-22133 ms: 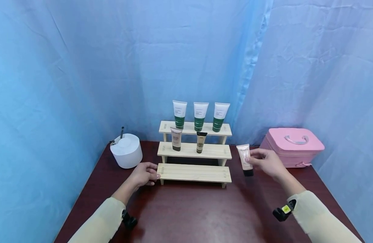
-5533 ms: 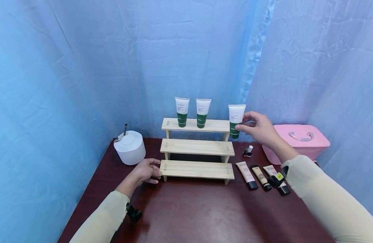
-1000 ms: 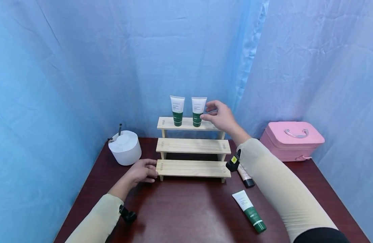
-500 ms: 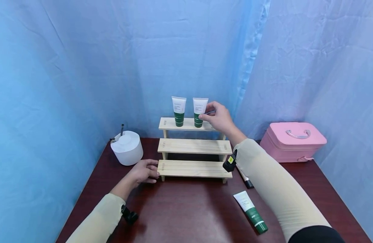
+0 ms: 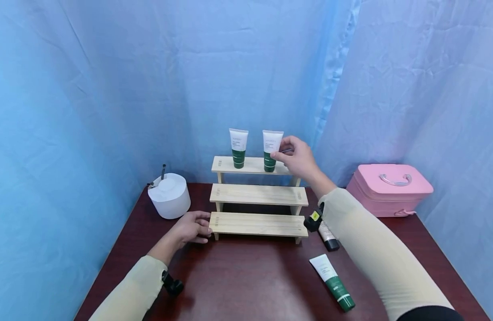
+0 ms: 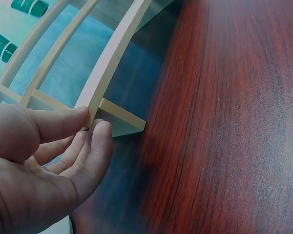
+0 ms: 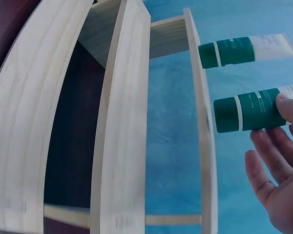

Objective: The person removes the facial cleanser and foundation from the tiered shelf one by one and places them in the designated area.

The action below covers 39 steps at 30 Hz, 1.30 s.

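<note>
My right hand (image 5: 300, 158) pinches a white-and-green squeeze tube (image 5: 272, 141) between thumb and fingers at the top step. In the right wrist view a small gap shows between its green cap (image 7: 226, 115) and the board. To its left a matching tube (image 5: 239, 149) stands upright on that step. At the lowest step of the three-tier wooden display stand (image 5: 258, 223), my left hand (image 5: 190, 229) grips the left end, its thumb (image 6: 63, 122) against the board. A third white-and-green tube (image 5: 332, 283) lies on the table, right of the stand.
A beige tube with a black cap (image 5: 328, 236) lies partly hidden under my right sleeve. The pink case (image 5: 391, 189) stands at the back right, a white round container (image 5: 169, 196) at the left. Blue curtains (image 5: 150, 89) surround the dark red table (image 5: 238, 276).
The beige and gold tubes left the middle step and were laid at the right. One green tube went from the top step to the table. My right hand gripped another, shifting it right.
</note>
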Tool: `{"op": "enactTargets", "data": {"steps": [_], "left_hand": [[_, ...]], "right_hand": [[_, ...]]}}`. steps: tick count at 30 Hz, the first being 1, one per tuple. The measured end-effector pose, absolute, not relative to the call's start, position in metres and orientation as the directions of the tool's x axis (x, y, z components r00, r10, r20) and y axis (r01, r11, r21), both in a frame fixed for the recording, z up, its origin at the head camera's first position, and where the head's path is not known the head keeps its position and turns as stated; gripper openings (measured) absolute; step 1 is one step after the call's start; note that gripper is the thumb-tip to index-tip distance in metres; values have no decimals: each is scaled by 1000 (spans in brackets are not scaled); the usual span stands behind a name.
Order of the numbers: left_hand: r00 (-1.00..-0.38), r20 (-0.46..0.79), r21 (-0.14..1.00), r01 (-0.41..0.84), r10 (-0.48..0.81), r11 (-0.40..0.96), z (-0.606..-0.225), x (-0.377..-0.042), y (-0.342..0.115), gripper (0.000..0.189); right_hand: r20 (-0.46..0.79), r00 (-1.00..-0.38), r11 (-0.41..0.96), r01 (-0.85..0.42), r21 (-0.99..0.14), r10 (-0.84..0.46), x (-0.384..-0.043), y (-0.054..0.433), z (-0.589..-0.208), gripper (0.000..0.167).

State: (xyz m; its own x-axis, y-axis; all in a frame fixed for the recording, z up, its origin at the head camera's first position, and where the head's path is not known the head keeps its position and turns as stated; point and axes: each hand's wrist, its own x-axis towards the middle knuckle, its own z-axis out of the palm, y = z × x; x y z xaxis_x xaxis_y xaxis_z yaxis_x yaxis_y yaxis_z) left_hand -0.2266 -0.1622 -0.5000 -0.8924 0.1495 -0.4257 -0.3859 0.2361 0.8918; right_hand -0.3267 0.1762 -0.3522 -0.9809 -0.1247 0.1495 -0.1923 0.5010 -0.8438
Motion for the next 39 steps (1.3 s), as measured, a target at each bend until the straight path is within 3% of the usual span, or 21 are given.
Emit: {"op": "enactTargets", "data": {"steps": [10, 17, 29, 39], "left_hand": [[-891, -430, 891, -393, 148, 226, -501, -228, -161, 62], [-885, -440, 887, -402, 154, 226, -502, -230, -161, 63], [-881, -446, 887, -410, 160, 214, -503, -232, -160, 61], [-876, -458, 880, -423, 150, 215, -502, -232, -163, 62]], "right_hand": [[217, -965, 539, -261, -801, -144, -290, 236, -344, 41], [192, -966, 588, -258, -767, -174, -247, 291, -367, 41], [26, -985, 594, -123, -795, -170, -167, 370, -428, 42], [-216, -961, 563, 84, -822, -173, -126, 399, -472, 53]]}}
